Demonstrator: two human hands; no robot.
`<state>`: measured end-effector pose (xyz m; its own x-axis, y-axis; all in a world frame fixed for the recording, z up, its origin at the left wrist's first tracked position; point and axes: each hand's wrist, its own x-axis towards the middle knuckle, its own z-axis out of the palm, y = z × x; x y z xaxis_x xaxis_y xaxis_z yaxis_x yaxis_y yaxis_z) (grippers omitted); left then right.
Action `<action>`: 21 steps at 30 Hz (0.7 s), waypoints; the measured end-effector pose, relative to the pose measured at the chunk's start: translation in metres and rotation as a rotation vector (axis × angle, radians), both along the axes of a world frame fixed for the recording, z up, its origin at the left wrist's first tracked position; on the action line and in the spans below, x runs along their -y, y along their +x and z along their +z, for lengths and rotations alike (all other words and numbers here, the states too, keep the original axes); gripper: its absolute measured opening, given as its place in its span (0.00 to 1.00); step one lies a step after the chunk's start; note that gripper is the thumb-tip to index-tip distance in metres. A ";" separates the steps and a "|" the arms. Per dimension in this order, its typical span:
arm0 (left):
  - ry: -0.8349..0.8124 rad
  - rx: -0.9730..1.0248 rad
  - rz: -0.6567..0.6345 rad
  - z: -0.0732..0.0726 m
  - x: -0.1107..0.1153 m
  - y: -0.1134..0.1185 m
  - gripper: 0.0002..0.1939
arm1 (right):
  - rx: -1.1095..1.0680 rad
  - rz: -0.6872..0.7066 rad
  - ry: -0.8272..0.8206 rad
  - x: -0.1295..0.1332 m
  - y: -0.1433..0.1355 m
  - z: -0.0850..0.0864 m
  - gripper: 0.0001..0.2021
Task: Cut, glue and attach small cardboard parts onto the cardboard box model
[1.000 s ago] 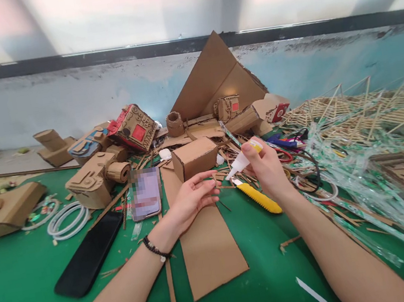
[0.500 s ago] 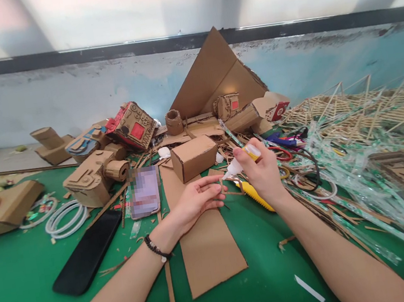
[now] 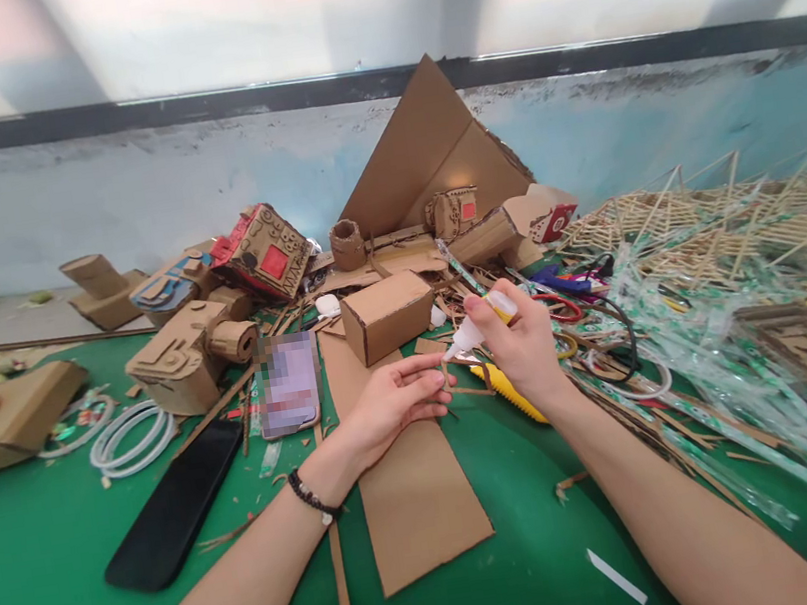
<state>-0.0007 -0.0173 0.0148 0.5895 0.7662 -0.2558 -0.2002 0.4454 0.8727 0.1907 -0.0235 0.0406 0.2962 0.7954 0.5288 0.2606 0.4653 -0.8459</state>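
My left hand [image 3: 403,395] pinches a thin bent cardboard strip [image 3: 471,391] at its fingertips, above a flat cardboard sheet [image 3: 427,511]. In my right hand [image 3: 523,345] is a white glue bottle [image 3: 467,335] with a yellow label, tilted so that its nozzle points down-left. The nozzle tip meets or nearly meets the strip beside my left fingertips; I cannot tell whether glue is coming out. Behind the hands a closed cardboard box [image 3: 388,315] rests on the sheet. A yellow-handled tool [image 3: 515,395] lies under the strip and my right hand.
Left are a phone [image 3: 289,385], a black flat object [image 3: 176,508], white tubing coils [image 3: 133,439] and a cardboard camera model [image 3: 184,355]. Crumpled plastic wrap [image 3: 718,377] and thin wooden sticks [image 3: 709,216] spread over the right. A large folded cardboard piece [image 3: 426,147] leans against the wall.
My right hand and the glue bottle have shifted very slightly left and down. The cardboard strip has turned a little in my left fingertips. Everything else looks the same.
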 end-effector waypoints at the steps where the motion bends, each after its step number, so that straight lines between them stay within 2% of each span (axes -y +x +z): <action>1: -0.001 0.001 -0.001 0.000 0.000 0.000 0.25 | 0.001 -0.002 0.000 0.000 0.000 0.000 0.26; 7: 0.004 0.002 0.004 -0.001 0.000 0.000 0.24 | -0.023 -0.007 -0.010 0.001 0.000 0.000 0.27; 10: 0.013 0.000 0.017 -0.002 -0.001 0.000 0.24 | -0.133 0.017 -0.035 -0.001 0.001 -0.003 0.27; 17: 0.039 0.012 0.118 0.002 -0.003 -0.002 0.26 | -0.485 0.243 -0.173 -0.011 0.012 0.000 0.22; 21: 0.045 0.018 0.154 0.003 -0.003 -0.003 0.24 | -0.637 0.344 -0.268 -0.014 0.018 0.002 0.23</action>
<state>-0.0036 -0.0140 0.0183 0.4688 0.8580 -0.2096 -0.2791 0.3691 0.8865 0.2084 -0.0094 0.0430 0.1920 0.9746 0.1152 -0.4365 0.1899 -0.8794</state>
